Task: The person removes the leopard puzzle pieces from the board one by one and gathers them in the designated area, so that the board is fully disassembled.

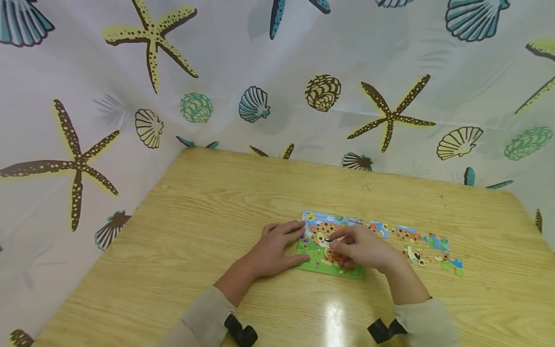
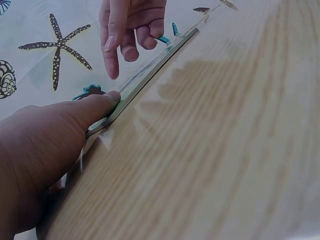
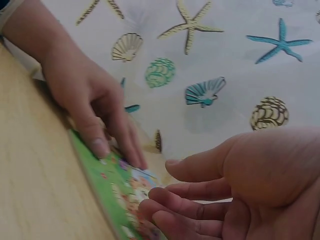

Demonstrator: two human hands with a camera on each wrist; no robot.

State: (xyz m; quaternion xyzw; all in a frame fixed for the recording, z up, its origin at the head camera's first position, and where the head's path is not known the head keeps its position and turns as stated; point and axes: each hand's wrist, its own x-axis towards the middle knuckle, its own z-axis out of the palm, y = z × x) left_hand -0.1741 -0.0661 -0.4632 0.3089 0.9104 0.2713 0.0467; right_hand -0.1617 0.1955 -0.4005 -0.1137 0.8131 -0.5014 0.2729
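Note:
A cartoon leopard jigsaw puzzle [image 1: 314, 267] with a green lower part and blue sky lies flat on the wooden table. My left hand [image 1: 275, 248] rests at its left side, fingers reaching over the edge. The left thumb touches the board's edge [image 2: 150, 75] in the left wrist view. Over the puzzle's right half hovers my right hand [image 1: 362, 248], hiding part of the picture. In the right wrist view the right hand [image 3: 250, 185] has loosely bent fingers, with thumb and index apart and nothing visible between them.
Several loose puzzle pieces lie right of the board, among them a blue-and-green piece [image 1: 437, 242], a leopard-face piece [image 1: 415, 255] and a corner-side piece [image 1: 453, 264]. A curtain [image 1: 286, 58] printed with shells and starfish hangs behind the table [image 1: 208, 207] and along its left side.

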